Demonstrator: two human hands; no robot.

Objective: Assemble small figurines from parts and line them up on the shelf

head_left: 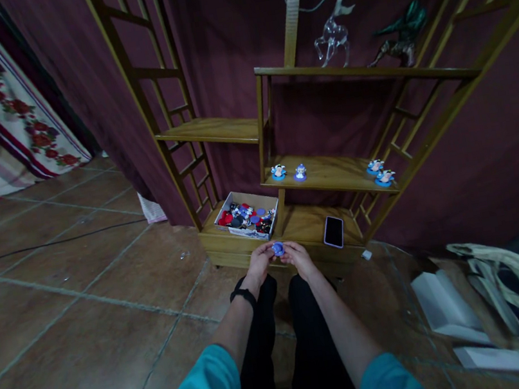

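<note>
Between left hand [260,260] and right hand [297,255], gripped by the fingertips of both, is a small purple piece [278,249], near an open box [254,199]

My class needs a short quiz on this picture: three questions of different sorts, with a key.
1. On which side of the open box does the phone lie?
2. Fill in: the left hand and right hand hold a small ____ piece.
3. True or false: four small figurines stand on the shelf above the phone.

Key:
1. Right, apart from it.
2. Purple.
3. True.
</note>
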